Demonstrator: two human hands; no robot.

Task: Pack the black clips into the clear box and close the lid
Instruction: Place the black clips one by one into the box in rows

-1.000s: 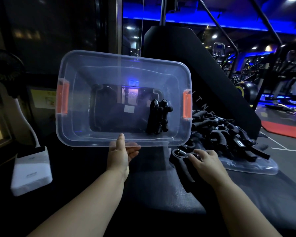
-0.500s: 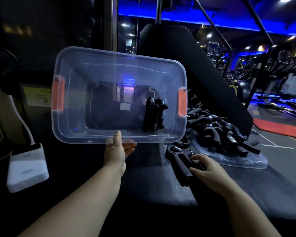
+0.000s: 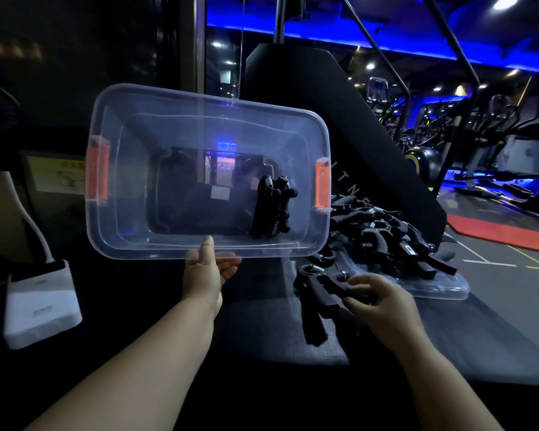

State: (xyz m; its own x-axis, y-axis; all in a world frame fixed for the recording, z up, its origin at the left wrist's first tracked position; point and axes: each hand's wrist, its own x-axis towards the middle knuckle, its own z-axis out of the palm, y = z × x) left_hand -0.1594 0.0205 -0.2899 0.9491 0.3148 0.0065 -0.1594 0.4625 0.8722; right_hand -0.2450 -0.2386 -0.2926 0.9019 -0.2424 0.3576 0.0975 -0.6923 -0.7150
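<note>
My left hand (image 3: 206,273) holds the clear box (image 3: 181,244) by its near rim, tilted up so its opening faces me. The box has an orange latch on each end. A few black clips (image 3: 271,209) lie inside it at the right. My right hand (image 3: 383,301) grips black clips (image 3: 319,295) on the dark surface, just left of a pile of black clips (image 3: 395,237). That pile rests on the clear lid (image 3: 442,286), which lies flat to the right.
A white device (image 3: 41,303) with a white cable sits on the surface at the left. A black slanted panel (image 3: 355,119) rises behind the box and the pile. Gym machines stand in the blue-lit room beyond.
My right hand has pulled the clips it grips toward me, lifting them off the pile's edge. The box stays tilted in my left hand.
</note>
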